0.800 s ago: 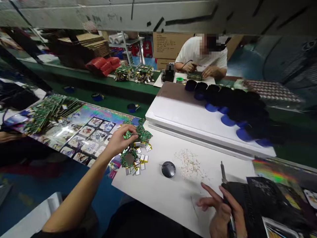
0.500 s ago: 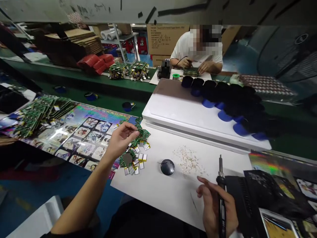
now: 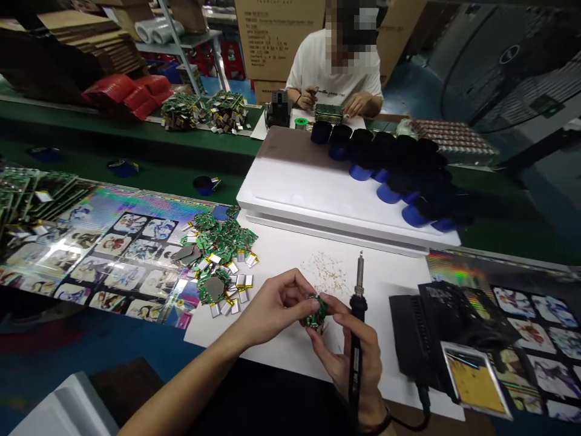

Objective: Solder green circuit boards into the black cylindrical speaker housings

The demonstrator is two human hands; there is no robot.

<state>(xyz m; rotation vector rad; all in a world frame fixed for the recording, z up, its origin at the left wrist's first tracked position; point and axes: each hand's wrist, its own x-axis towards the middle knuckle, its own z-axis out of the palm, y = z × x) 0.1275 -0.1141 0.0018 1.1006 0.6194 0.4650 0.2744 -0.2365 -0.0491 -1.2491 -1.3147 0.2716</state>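
My left hand (image 3: 282,304) pinches a small green circuit board (image 3: 316,311) above the white work sheet. My right hand (image 3: 358,345) holds a soldering iron (image 3: 357,321) upright against the palm, its metal tip pointing up and away. The thumb and fingertips of that same hand also touch the board's right edge. Left of my hands lies a heap of green circuit boards (image 3: 227,236) with silver battery cells (image 3: 244,281) attached by wires. The round black part seen earlier on the sheet is hidden behind my hands and the board.
Small scraps (image 3: 327,269) litter the white sheet (image 3: 272,254). A white foam slab (image 3: 290,181) carries rows of black-and-blue round parts (image 3: 390,163). At right sit a black soldering station (image 3: 415,339) and a tray with a yellow sponge (image 3: 476,381). A co-worker (image 3: 336,66) sits opposite.
My left hand has moved right from the heap to the middle, carrying a circuit board. My right hand has come in to meet it, still gripping the soldering iron. The view has shifted.
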